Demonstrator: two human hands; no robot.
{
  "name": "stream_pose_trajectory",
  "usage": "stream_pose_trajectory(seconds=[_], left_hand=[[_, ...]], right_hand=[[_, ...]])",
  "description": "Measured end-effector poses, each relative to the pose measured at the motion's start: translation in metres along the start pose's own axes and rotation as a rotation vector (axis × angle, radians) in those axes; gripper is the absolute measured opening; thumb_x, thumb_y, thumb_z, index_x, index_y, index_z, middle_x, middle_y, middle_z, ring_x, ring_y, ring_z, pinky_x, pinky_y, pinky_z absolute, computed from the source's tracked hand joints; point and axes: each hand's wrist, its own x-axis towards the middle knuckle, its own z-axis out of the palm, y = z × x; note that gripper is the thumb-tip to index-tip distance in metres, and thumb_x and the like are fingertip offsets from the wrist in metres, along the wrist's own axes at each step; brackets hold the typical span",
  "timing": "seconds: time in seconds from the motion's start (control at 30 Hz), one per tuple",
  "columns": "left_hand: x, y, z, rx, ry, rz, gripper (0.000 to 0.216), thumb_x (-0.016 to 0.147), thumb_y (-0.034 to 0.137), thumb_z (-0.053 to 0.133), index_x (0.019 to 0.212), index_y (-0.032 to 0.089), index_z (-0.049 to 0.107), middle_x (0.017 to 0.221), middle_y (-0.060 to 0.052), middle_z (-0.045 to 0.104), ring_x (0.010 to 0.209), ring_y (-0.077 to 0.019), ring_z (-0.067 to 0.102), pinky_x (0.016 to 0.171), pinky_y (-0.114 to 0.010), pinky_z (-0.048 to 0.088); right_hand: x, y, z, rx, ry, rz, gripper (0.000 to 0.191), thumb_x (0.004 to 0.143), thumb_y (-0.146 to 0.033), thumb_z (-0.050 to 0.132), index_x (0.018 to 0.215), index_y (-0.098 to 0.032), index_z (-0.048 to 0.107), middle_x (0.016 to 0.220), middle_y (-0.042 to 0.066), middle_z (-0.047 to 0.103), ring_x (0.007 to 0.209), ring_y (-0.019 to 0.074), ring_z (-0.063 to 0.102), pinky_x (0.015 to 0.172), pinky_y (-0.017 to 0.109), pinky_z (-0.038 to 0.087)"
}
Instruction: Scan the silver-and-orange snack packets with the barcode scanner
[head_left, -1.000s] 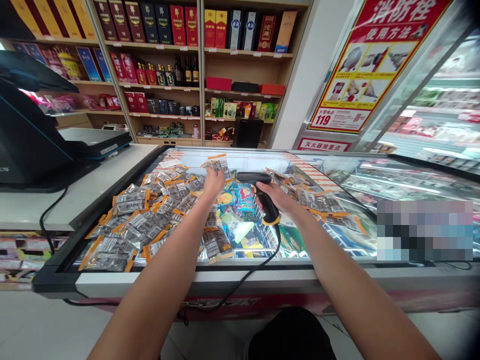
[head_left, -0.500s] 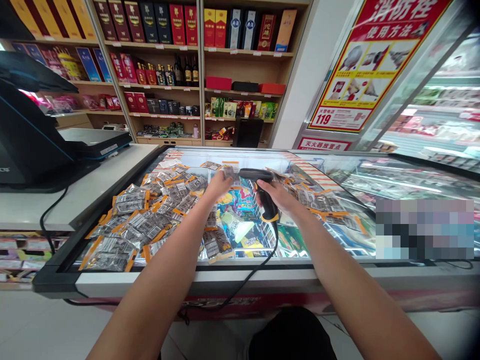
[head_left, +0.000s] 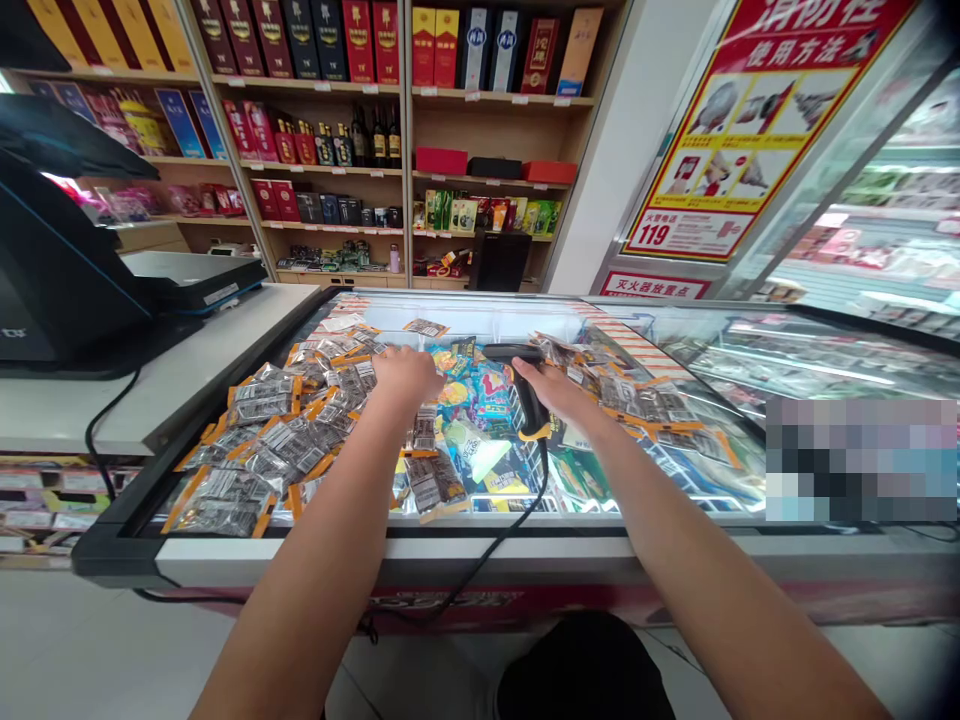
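Observation:
My right hand [head_left: 551, 388] is wrapped around the grip of a black barcode scanner [head_left: 531, 405] with a yellow-orange trim at its base. The scanner's head points left, above the glass-topped chest freezer [head_left: 480, 305]. My left hand [head_left: 407, 376] is over the right edge of a pile of small clear packets [head_left: 289, 440] with orange edges and dark contents. Its fingertips are hidden behind the hand, so whether it grips a packet does not show. A second group of the same packets [head_left: 626, 395] lies right of the scanner. Black cable [head_left: 495, 545] hangs from the scanner's grip over the freezer's front edge.
Colourful bags [head_left: 480, 400] and wire baskets show inside the freezer between the two piles. Left stands a counter [head_left: 247, 325] with a black scale-like machine [head_left: 60, 250]. Behind are shelves [head_left: 322, 175] of boxes and bottles. A red sign [head_left: 750, 150] hangs at right.
My left hand has moved left, from in front of the scanner to the left pile. The packet seen in it before no longer shows there. The scanner has barely shifted.

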Motion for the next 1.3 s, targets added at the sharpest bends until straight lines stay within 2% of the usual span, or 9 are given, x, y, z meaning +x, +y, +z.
stream_pose_trajectory(seconds=[0.13,0.3,0.47,0.6,0.7,0.83,0.93,1.1,1.3], left_hand=[[-0.005,-0.010,-0.011,0.030,-0.215,0.110,0.061,0.080,0.040,0.067,0.137,0.020,0.066,0.151,-0.018,0.058,0.145,-0.0442,0.046,0.110,-0.052,0.046],[-0.006,-0.014,-0.012,0.075,-0.281,0.162,0.062,0.070,0.033,0.077,0.130,0.021,0.070,0.146,-0.020,0.062,0.141,-0.0445,0.049,0.105,-0.052,0.050],[0.000,-0.018,-0.006,0.000,-0.078,0.251,0.022,0.078,0.018,0.067,0.098,0.019,0.076,0.119,-0.017,0.076,0.128,-0.0401,0.059,0.113,-0.058,0.037],[0.014,-0.016,0.002,-0.121,0.080,0.267,0.027,0.097,0.020,0.046,0.117,0.021,0.065,0.121,-0.014,0.074,0.112,-0.0303,0.067,0.104,-0.049,0.045],[0.029,-0.010,0.012,-0.394,0.296,0.269,0.021,0.101,0.020,0.042,0.114,0.021,0.059,0.116,-0.013,0.073,0.106,-0.0263,0.068,0.089,-0.037,0.051],[0.048,-0.004,0.026,-0.812,0.528,0.136,0.004,0.099,0.022,0.051,0.099,0.022,0.055,0.107,-0.010,0.072,0.097,-0.0233,0.068,0.086,-0.035,0.052],[0.056,-0.006,0.031,-0.998,0.578,0.067,0.002,0.098,0.022,0.055,0.096,0.022,0.055,0.098,-0.007,0.071,0.088,-0.0213,0.069,0.081,-0.033,0.053],[0.056,-0.012,0.030,-1.075,0.689,0.062,0.008,0.097,0.020,0.055,0.099,0.022,0.062,0.081,-0.002,0.068,0.074,-0.0183,0.066,0.072,-0.028,0.049],[0.052,-0.017,0.028,-0.948,0.703,0.083,0.019,0.098,0.028,0.058,0.099,0.022,0.076,0.102,-0.007,0.079,0.100,-0.0249,0.071,0.088,-0.031,0.050]], right_hand=[[-0.004,-0.008,-0.003,-0.023,0.069,0.046,0.051,0.096,-0.069,0.057,0.089,-0.020,0.070,0.089,0.009,0.075,0.089,0.0267,0.069,0.082,0.032,0.051],[-0.007,-0.010,-0.002,0.010,0.067,0.040,0.048,0.098,-0.065,0.056,0.088,-0.020,0.070,0.092,0.009,0.076,0.092,0.0265,0.070,0.084,0.032,0.051],[0.004,0.004,0.000,0.143,0.081,-0.053,0.049,0.091,-0.070,0.063,0.091,-0.022,0.070,0.091,0.007,0.076,0.089,0.0255,0.070,0.079,0.032,0.055],[0.013,0.009,0.000,0.446,0.027,-0.111,0.048,0.083,-0.071,0.072,0.089,-0.024,0.064,0.080,0.005,0.073,0.074,0.0230,0.070,0.065,0.032,0.057],[0.007,0.001,-0.004,0.608,-0.111,-0.064,0.048,0.081,-0.070,0.074,0.086,-0.024,0.059,0.064,0.002,0.065,0.054,0.0188,0.062,0.051,0.030,0.052],[-0.004,-0.007,-0.007,0.610,-0.226,0.008,0.051,0.081,-0.071,0.073,0.087,-0.023,0.057,0.056,0.000,0.060,0.043,0.0155,0.053,0.039,0.027,0.043],[-0.003,-0.004,-0.007,0.580,-0.262,-0.018,0.053,0.080,-0.072,0.073,0.086,-0.022,0.058,0.053,0.000,0.060,0.039,0.0141,0.051,0.038,0.026,0.041],[-0.002,-0.003,-0.010,0.554,-0.400,0.014,0.054,0.082,-0.074,0.070,0.085,-0.021,0.060,0.052,-0.001,0.057,0.039,0.0127,0.050,0.037,0.025,0.039],[-0.014,-0.007,-0.017,0.341,-0.637,-0.044,0.047,0.089,-0.067,0.067,0.088,-0.020,0.062,0.052,-0.001,0.057,0.039,0.0122,0.047,0.038,0.025,0.040]])
